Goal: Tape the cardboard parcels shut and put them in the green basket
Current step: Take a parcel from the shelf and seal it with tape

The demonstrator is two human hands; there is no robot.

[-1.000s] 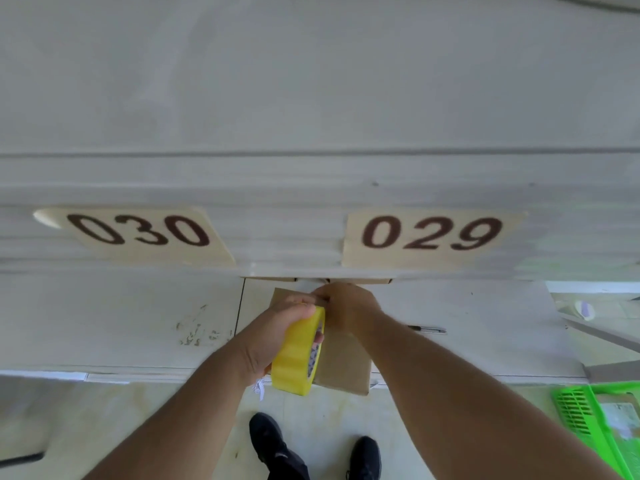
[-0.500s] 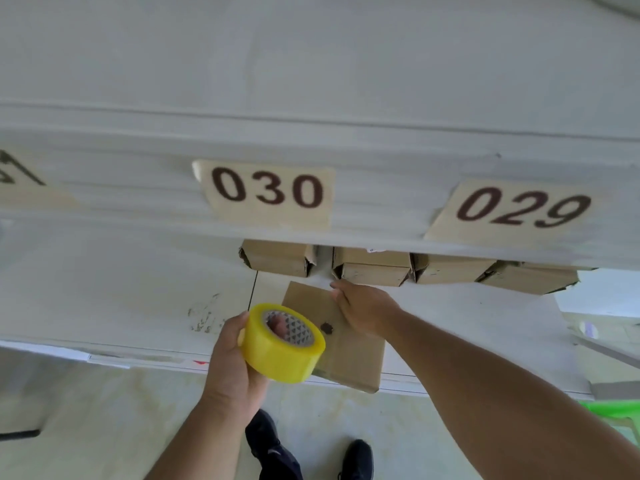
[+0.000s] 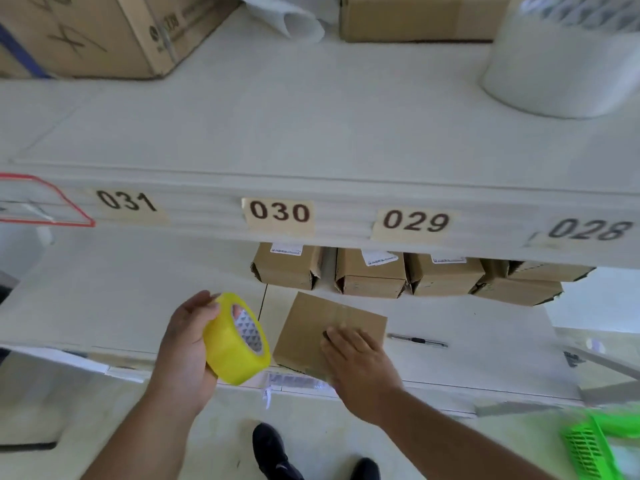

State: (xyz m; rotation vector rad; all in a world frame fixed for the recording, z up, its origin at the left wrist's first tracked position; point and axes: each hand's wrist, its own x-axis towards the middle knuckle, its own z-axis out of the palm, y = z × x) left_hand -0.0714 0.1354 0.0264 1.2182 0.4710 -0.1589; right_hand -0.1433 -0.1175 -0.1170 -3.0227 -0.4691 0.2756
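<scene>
The right hand (image 3: 358,355) lies flat on the cardboard parcel (image 3: 322,327) at the worktop's front edge, fingers together and pressing down, probably smoothing a strip of tape (the sheen is too faint to be sure). The left hand (image 3: 188,341) cups the yellow tape roll (image 3: 237,339) just beside it, fingers wrapped round, kept ready. The green basket (image 3: 588,445) waits low to the right.

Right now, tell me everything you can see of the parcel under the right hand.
The parcel is a flat brown cardboard box lying on the white lower shelf, turned askew, its near corner at the shelf's front edge. The right hand lies flat on its top, fingers spread. Nothing else touches it.
</scene>
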